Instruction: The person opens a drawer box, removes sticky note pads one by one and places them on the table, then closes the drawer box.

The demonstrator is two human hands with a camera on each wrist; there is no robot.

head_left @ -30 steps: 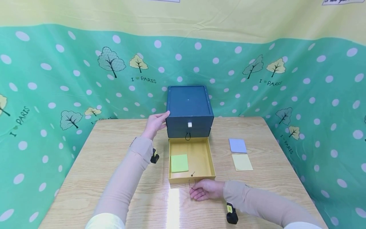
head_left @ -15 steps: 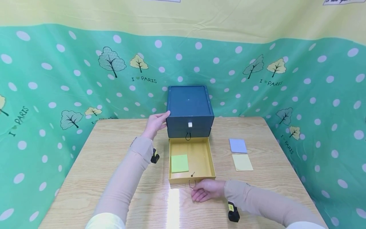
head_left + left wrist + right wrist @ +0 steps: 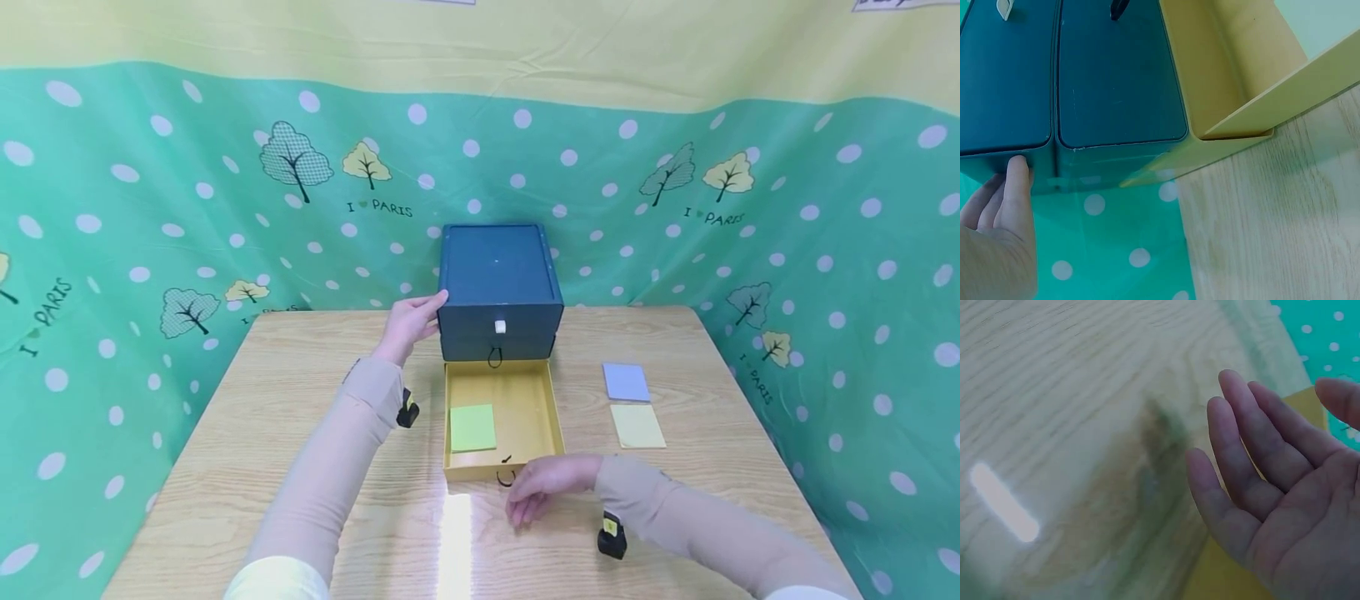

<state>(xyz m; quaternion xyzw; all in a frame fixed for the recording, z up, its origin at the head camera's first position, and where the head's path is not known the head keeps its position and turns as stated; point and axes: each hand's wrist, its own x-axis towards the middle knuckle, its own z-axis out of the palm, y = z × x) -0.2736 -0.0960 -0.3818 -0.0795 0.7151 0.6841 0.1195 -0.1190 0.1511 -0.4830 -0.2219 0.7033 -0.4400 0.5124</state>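
My left hand rests against the left side of a blue drawer box, its thumb at the upper front corner. In the left wrist view the fingers lie fairly straight along the box's side. A yellow drawer sticks out at the bottom, with a green sticky note pad at its front left. My right hand is just in front of the drawer, beside its black cord loop. In the right wrist view, this hand's fingers are loosely spread and hold nothing.
Right of the drawer, a purple sticky note pad and a pale yellow one lie on the wooden table. A green dotted curtain hangs behind and along both sides.
My right hand has let go of the cord loop and shifted slightly up and to the right, its fingers loosening. My left hand, the box and the drawer look unmoved.
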